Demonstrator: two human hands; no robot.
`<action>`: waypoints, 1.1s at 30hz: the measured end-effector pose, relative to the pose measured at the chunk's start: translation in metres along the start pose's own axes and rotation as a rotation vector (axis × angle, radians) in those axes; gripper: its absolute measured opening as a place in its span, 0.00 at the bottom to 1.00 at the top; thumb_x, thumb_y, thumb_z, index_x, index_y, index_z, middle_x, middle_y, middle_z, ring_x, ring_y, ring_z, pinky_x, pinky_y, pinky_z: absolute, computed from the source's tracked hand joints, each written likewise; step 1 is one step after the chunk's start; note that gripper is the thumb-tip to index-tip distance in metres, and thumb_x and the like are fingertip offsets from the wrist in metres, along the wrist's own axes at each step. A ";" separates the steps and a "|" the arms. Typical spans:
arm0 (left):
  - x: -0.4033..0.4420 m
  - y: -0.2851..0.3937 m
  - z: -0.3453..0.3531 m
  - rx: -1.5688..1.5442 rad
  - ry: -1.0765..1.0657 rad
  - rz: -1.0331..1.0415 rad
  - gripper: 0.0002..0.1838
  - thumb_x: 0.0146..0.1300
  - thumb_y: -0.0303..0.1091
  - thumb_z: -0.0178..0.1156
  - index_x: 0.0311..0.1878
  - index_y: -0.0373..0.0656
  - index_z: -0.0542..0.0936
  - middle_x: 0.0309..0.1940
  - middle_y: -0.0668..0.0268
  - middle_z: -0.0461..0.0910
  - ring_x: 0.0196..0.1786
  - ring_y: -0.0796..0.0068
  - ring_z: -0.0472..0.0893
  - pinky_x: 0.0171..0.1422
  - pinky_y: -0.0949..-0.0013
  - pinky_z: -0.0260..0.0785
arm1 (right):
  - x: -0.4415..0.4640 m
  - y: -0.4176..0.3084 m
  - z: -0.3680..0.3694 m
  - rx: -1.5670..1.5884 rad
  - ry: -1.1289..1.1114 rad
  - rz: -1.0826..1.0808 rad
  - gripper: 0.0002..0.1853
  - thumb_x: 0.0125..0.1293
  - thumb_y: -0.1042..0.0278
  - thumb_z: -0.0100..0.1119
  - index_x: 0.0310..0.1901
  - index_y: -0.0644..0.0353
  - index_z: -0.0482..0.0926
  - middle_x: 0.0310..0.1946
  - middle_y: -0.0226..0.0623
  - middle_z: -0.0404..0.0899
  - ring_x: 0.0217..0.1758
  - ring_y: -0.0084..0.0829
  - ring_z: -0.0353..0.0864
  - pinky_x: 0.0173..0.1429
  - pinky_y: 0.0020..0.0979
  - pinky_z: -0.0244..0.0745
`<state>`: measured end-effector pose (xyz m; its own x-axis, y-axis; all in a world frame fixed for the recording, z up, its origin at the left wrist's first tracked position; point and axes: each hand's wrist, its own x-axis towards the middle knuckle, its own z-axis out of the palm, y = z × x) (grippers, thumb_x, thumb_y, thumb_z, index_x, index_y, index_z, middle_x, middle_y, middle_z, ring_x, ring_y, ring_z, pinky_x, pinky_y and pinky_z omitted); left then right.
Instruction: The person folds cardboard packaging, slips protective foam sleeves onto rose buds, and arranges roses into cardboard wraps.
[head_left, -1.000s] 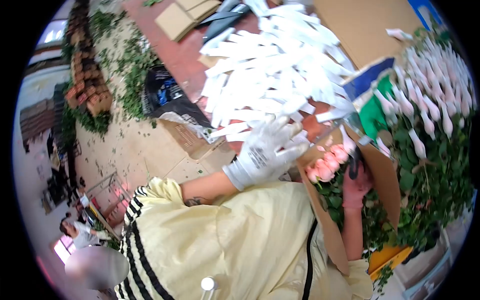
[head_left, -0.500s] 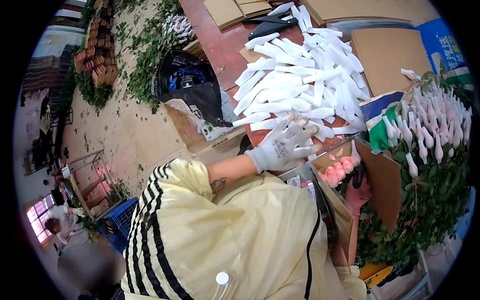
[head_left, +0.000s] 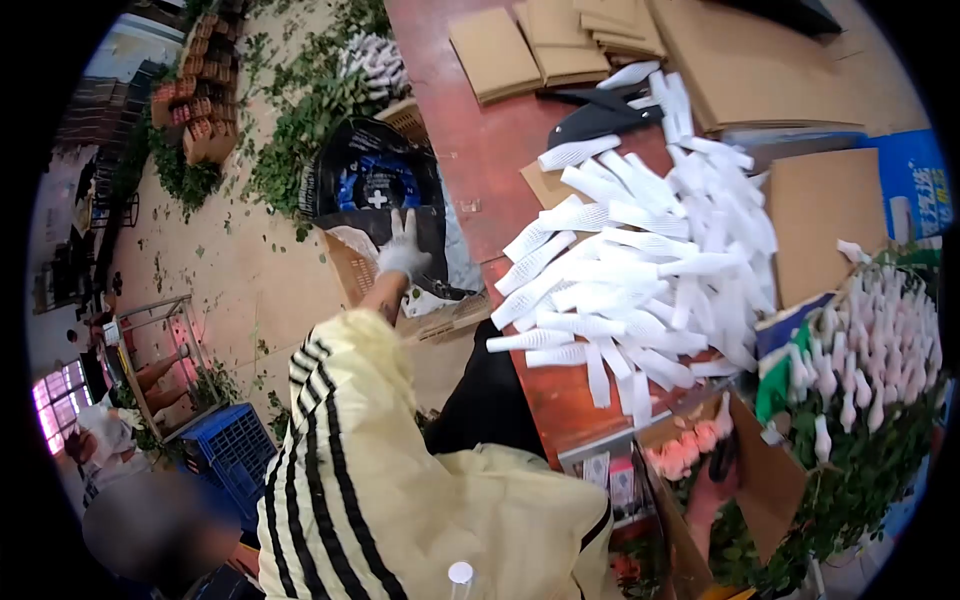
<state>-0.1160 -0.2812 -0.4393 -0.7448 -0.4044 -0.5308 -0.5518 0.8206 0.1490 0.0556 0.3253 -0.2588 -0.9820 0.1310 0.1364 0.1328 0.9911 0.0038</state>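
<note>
My left hand (head_left: 402, 252), in a white glove, is stretched out with its fingers apart over the black bag (head_left: 380, 185) and nothing in it. My right hand (head_left: 708, 492) is inside the folded cardboard (head_left: 775, 480) at the lower right, its fingers closed round a black tool (head_left: 721, 457) that is partly hidden. Beside it a row of pink roses (head_left: 682, 452) lies along the cardboard's upper edge. White mesh sleeves (head_left: 640, 260) lie piled on the red table (head_left: 450, 130).
A black stapler-like tool (head_left: 600, 118) and flat cardboard sheets (head_left: 495, 55) lie on the table. Many sleeved roses (head_left: 860, 350) stand at the right. A plastic crate (head_left: 445, 320) holds the black bag. A blue crate (head_left: 230, 450) and another person (head_left: 100, 445) are at the lower left.
My left hand has moved left, from beside the roses and the sleeve pile to over the black bag. My right hand has stayed by the roses. The view has shifted.
</note>
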 end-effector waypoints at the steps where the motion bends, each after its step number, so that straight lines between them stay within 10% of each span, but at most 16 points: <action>1: 0.019 -0.001 0.003 0.073 -0.032 0.020 0.51 0.47 0.35 0.63 0.73 0.56 0.45 0.75 0.56 0.37 0.57 0.51 0.75 0.58 0.56 0.70 | 0.008 -0.011 -0.011 0.042 0.127 -0.075 0.10 0.58 0.67 0.60 0.40 0.63 0.77 0.29 0.44 0.78 0.30 0.47 0.77 0.33 0.42 0.72; 7: 0.120 -0.044 0.085 0.119 -0.164 -0.232 0.37 0.55 0.31 0.55 0.69 0.62 0.57 0.67 0.60 0.61 0.58 0.56 0.76 0.56 0.56 0.71 | -0.015 0.010 -0.011 -0.019 0.065 -0.002 0.13 0.54 0.75 0.66 0.40 0.66 0.76 0.31 0.44 0.79 0.34 0.41 0.80 0.38 0.35 0.73; 10: 0.057 -0.038 0.038 0.315 -0.231 -0.122 0.18 0.56 0.37 0.56 0.52 0.53 0.78 0.48 0.61 0.80 0.55 0.57 0.78 0.56 0.60 0.71 | 0.002 0.000 -0.017 -0.116 0.120 -0.104 0.08 0.59 0.69 0.61 0.36 0.62 0.75 0.31 0.38 0.77 0.33 0.39 0.77 0.34 0.35 0.69; 21: -0.163 -0.438 -0.198 -0.897 1.198 -0.349 0.29 0.56 0.48 0.65 0.52 0.32 0.75 0.46 0.54 0.79 0.44 0.64 0.78 0.53 0.66 0.69 | 0.013 -0.016 -0.013 0.156 -0.104 -0.134 0.09 0.59 0.68 0.61 0.37 0.64 0.77 0.33 0.43 0.78 0.33 0.43 0.78 0.35 0.39 0.71; 26: -0.335 -0.509 -0.170 0.002 1.379 -0.360 0.22 0.57 0.40 0.63 0.49 0.34 0.77 0.48 0.56 0.78 0.50 0.66 0.76 0.56 0.68 0.67 | 0.014 -0.032 -0.007 0.167 -0.090 -0.170 0.10 0.59 0.68 0.61 0.38 0.64 0.77 0.33 0.43 0.78 0.34 0.43 0.79 0.36 0.39 0.71; 27: -0.356 -0.523 -0.152 -0.246 1.437 -0.245 0.19 0.56 0.37 0.62 0.48 0.35 0.77 0.48 0.56 0.78 0.50 0.65 0.76 0.56 0.68 0.67 | 0.013 -0.033 -0.006 0.169 -0.089 -0.179 0.10 0.59 0.68 0.61 0.38 0.64 0.77 0.33 0.43 0.78 0.34 0.43 0.79 0.37 0.39 0.71; 33: -0.465 -0.447 -0.036 0.256 1.144 -0.808 0.10 0.55 0.31 0.56 0.39 0.38 0.78 0.35 0.59 0.80 0.38 0.60 0.79 0.45 0.62 0.70 | 0.009 -0.041 -0.004 0.185 -0.087 -0.218 0.11 0.59 0.67 0.61 0.39 0.64 0.77 0.34 0.44 0.78 0.35 0.43 0.79 0.38 0.38 0.71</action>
<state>0.4635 -0.4748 -0.2293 -0.2191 -0.7861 0.5780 -0.9741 0.2106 -0.0828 0.0421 0.2856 -0.2538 -0.9935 -0.0919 0.0672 -0.1015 0.9822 -0.1578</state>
